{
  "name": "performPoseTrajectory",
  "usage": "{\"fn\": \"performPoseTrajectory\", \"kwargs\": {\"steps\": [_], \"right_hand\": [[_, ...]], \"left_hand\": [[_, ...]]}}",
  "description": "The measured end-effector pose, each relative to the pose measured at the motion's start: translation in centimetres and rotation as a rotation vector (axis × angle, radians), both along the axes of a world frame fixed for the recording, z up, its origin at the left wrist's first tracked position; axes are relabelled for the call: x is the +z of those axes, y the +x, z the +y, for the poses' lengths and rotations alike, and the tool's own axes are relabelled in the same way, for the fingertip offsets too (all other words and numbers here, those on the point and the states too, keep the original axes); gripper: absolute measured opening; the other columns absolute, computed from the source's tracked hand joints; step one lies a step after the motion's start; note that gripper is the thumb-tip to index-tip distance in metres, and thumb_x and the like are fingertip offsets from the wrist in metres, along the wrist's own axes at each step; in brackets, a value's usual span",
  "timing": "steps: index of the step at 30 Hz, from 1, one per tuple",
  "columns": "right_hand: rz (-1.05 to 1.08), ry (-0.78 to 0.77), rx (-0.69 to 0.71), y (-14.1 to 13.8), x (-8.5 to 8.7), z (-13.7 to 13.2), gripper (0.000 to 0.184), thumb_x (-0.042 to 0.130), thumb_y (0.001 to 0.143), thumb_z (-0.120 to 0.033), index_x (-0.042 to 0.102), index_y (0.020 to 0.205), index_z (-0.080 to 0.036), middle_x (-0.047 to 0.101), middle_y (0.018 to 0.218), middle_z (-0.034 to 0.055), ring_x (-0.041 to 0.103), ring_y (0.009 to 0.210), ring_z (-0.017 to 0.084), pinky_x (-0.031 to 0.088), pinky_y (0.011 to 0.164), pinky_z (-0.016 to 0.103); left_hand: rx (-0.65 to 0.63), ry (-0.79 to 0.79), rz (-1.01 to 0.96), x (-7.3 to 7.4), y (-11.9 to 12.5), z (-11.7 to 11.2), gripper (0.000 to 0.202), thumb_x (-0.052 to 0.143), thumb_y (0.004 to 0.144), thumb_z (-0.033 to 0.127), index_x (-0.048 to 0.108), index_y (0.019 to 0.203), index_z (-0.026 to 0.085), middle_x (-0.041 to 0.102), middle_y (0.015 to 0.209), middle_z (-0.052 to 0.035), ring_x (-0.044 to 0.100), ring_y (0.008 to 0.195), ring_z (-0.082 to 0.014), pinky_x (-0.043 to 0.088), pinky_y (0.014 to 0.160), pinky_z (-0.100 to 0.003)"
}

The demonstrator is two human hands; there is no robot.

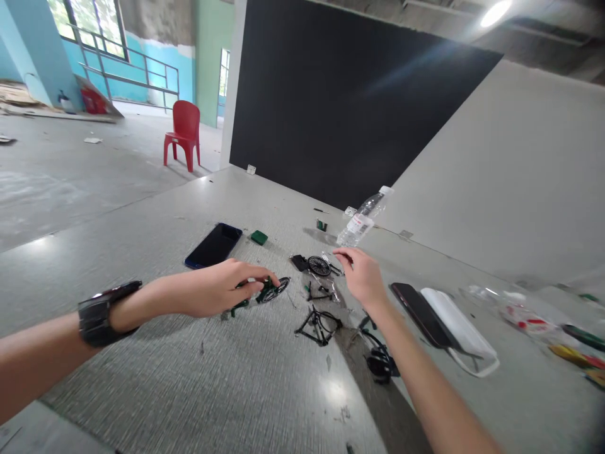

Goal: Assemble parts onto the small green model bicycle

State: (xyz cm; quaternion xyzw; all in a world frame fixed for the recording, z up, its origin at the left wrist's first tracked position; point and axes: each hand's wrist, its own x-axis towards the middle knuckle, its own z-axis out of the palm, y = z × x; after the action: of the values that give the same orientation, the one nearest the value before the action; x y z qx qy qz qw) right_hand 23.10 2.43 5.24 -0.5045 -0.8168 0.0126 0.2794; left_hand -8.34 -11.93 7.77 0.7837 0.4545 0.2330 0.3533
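Note:
My left hand (pixel 222 291), with a black watch (pixel 101 313) on the wrist, is closed on a green model bicycle part (pixel 265 292) with a small black wheel, resting on the grey floor. My right hand (pixel 363 275) hovers with its fingers loosely spread, holding nothing, just right of a loose black wheel (pixel 319 265) and small black parts (pixel 319 292). A black model frame (pixel 317 325) lies below them, between my arms.
A dark phone (pixel 213 245) and a small green block (pixel 258 237) lie to the far left. A clear water bottle (pixel 363 218) lies behind. Another phone (pixel 420 313) and a white case (pixel 460 328) sit on the right, beside plastic bags (pixel 524 315). Red chair (pixel 183 134) far back.

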Motion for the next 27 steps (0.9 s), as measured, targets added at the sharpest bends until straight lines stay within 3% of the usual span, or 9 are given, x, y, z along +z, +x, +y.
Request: {"fn": "performPoseTrajectory", "kwargs": {"steps": [5, 9, 11, 27], "right_hand": [[0.208, -0.061, 0.391, -5.8, 3.1, -6.6, 0.025, 0.053, 0.104, -0.031, 0.078, 0.104, -0.028, 0.078, 0.103, 0.0054, 0.072, 0.093, 0.023, 0.059, 0.085, 0.043], [0.238, -0.191, 0.615, -8.7, 3.2, -9.7, 0.023, 0.057, 0.104, -0.03, 0.077, 0.115, -0.033, 0.078, 0.106, 0.0016, 0.073, 0.095, 0.021, 0.061, 0.09, 0.042], [0.248, -0.19, 0.63, -9.0, 2.9, -10.0, 0.023, 0.056, 0.105, -0.029, 0.077, 0.112, -0.031, 0.079, 0.106, 0.0021, 0.074, 0.094, 0.021, 0.061, 0.089, 0.042], [0.151, -0.061, 0.646, -9.2, 2.7, -10.7, 0.023, 0.049, 0.109, -0.024, 0.072, 0.114, -0.026, 0.073, 0.112, 0.007, 0.07, 0.103, 0.021, 0.06, 0.09, 0.04]], "left_hand": [[-0.014, 0.044, -0.034, -0.4, 0.3, 0.1, 0.039, 0.046, 0.103, 0.035, 0.07, 0.13, 0.019, 0.074, 0.096, -0.0076, 0.063, 0.081, -0.0181, 0.046, 0.073, -0.028], [-0.002, 0.058, -0.019, -0.6, 0.4, 0.2, 0.032, 0.046, 0.101, 0.035, 0.072, 0.1, 0.015, 0.069, 0.081, -0.0047, 0.055, 0.069, -0.0146, 0.042, 0.065, -0.027], [0.005, 0.058, -0.009, -0.6, 0.4, 0.2, 0.031, 0.046, 0.101, 0.034, 0.068, 0.091, 0.015, 0.065, 0.076, -0.0028, 0.051, 0.066, -0.013, 0.039, 0.062, -0.026], [0.007, 0.038, 0.064, -0.5, 0.7, -0.1, 0.031, 0.043, 0.103, 0.036, 0.059, 0.085, 0.017, 0.062, 0.075, -0.0018, 0.046, 0.067, -0.0138, 0.034, 0.061, -0.028]]}}
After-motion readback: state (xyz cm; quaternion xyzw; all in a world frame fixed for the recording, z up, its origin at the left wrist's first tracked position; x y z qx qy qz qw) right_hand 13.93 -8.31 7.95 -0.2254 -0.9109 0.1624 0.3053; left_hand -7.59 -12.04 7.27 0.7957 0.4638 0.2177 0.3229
